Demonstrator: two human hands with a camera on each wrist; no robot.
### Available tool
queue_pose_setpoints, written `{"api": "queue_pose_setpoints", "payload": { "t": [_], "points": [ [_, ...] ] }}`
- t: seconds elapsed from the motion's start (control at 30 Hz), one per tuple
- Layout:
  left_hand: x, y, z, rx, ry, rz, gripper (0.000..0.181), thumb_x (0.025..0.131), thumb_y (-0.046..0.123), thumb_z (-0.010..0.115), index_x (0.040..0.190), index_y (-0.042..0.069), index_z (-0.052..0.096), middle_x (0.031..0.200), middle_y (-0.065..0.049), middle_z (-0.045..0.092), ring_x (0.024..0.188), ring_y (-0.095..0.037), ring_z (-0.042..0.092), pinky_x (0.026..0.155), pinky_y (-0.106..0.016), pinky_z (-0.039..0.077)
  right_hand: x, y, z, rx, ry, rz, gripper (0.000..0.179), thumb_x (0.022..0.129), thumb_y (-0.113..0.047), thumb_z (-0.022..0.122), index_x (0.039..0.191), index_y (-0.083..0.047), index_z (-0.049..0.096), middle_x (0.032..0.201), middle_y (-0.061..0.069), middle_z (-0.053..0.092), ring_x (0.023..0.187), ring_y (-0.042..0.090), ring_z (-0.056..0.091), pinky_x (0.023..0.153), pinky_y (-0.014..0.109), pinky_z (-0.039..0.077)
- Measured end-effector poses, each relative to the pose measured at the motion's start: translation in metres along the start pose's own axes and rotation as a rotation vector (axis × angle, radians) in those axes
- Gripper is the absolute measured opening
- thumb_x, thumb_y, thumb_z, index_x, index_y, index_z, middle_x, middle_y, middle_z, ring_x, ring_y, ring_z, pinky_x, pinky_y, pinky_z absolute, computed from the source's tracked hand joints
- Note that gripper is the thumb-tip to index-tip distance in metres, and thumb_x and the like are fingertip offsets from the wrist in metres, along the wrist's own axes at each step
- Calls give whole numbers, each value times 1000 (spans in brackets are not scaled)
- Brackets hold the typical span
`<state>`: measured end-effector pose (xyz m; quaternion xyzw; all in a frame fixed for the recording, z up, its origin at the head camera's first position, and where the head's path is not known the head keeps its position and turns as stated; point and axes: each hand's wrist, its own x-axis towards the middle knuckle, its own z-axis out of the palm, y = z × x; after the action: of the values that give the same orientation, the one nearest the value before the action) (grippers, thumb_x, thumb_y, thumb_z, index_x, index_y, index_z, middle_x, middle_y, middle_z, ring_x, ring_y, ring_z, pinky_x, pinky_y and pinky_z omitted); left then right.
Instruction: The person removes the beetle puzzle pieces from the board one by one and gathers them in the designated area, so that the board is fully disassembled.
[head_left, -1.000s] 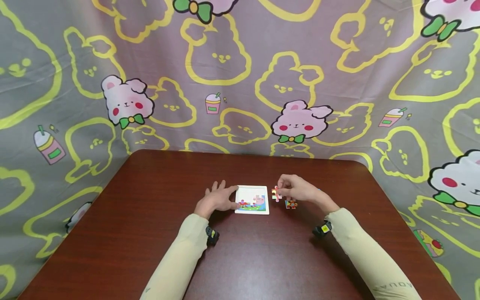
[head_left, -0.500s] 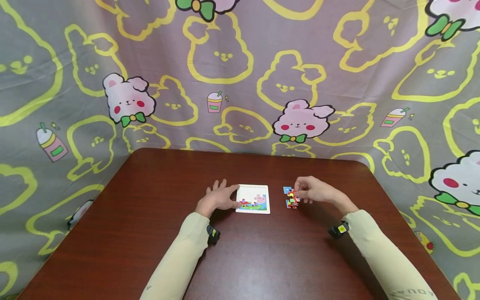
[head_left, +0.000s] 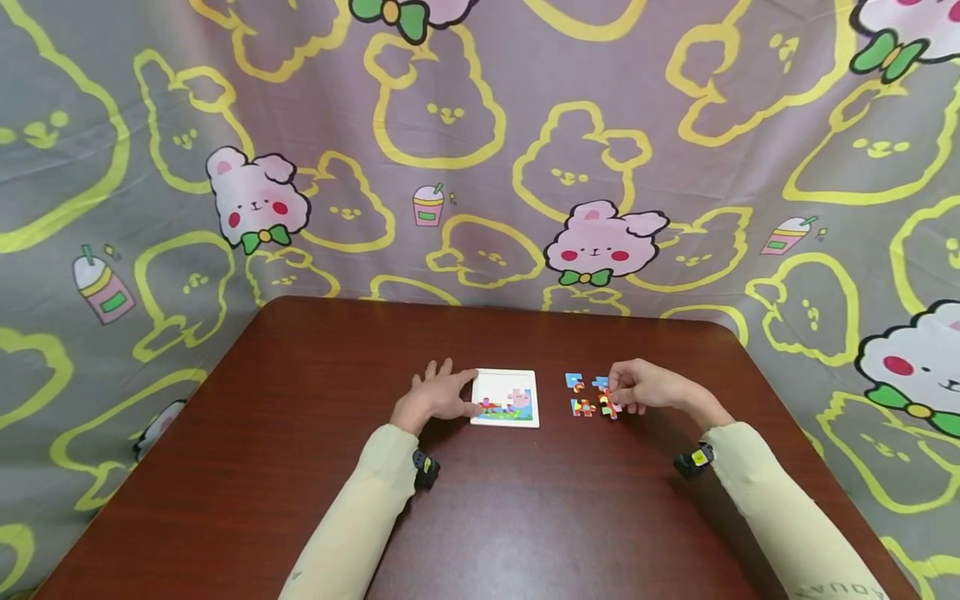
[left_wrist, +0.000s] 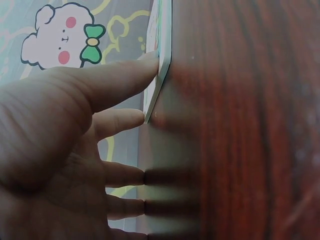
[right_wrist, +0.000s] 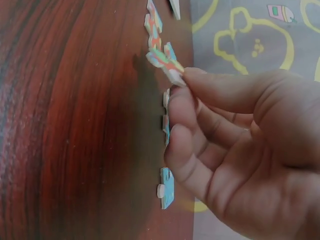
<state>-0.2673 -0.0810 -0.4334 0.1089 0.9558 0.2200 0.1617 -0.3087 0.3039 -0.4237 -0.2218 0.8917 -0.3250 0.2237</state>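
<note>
My right hand (head_left: 651, 387) pinches a colourful jigsaw piece (right_wrist: 167, 64) between thumb and fingertips, tilted over the table in the right wrist view. Close by on the table lie loose jigsaw pieces: a blue one (head_left: 573, 382), a red and yellow one (head_left: 582, 407) and another blue one (head_left: 600, 382) partly behind the right fingers. My left hand (head_left: 433, 398) is spread at the left edge of a white puzzle tray (head_left: 504, 424), its thumb on the rim (left_wrist: 161, 70). Pieces fitted along the tray's lower part and right side form a picture with a pink pig (head_left: 519, 397); its upper left shows bare white.
The dark red wooden table (head_left: 480, 508) carries the tray and pieces near its middle. Beyond the far edge hangs a grey curtain (head_left: 480, 192) with yellow and white cartoon animals. In the right wrist view another blue piece (right_wrist: 168, 189) lies below the hand.
My right hand has moved right, away from the tray, carrying the pinched piece and uncovering loose pieces on the table. The left hand stays at the tray's edge.
</note>
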Motion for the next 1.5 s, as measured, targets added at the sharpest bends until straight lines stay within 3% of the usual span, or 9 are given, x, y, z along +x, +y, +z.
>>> {"api": "queue_pose_setpoints", "payload": {
  "t": [0.27,0.63,0.9,1.1,1.5],
  "points": [
    [-1,1,1,2,-2,-4,71,91,41,67,153,26,36,164,-21,11,151,-47,1,118,-66,5,0,5,4,0,-32,59,11,94,-10,64,93,-2,55,74,9,61,59,20,59,51,32,51],
    [-2,0,3,-8,-2,-9,71,91,42,67,153,27,35,164,-20,10,151,-45,0,119,-65,5,-2,0,7,-43,-41,76,13,95,-8,62,89,-1,53,70,7,59,53,18,57,47,31,49],
    [-4,-1,2,-1,-4,-3,70,92,41,67,153,27,35,164,-21,9,151,-46,0,118,-66,5,-1,-5,10,-143,-14,90,11,93,-5,62,84,-5,55,71,7,63,52,17,57,48,32,52],
    [-5,-1,3,3,-8,-4,70,92,41,66,153,27,35,164,-21,9,151,-46,-1,118,-65,5,0,-17,15,-185,21,66,8,94,-5,59,87,-6,56,67,7,60,52,19,56,48,33,50],
    [-3,-2,2,8,-5,2,70,92,42,66,154,27,35,164,-21,9,151,-46,0,118,-66,6,14,-44,28,-140,122,-56,9,95,-15,64,89,-9,60,71,5,57,52,20,54,46,34,48]
  ]
}}
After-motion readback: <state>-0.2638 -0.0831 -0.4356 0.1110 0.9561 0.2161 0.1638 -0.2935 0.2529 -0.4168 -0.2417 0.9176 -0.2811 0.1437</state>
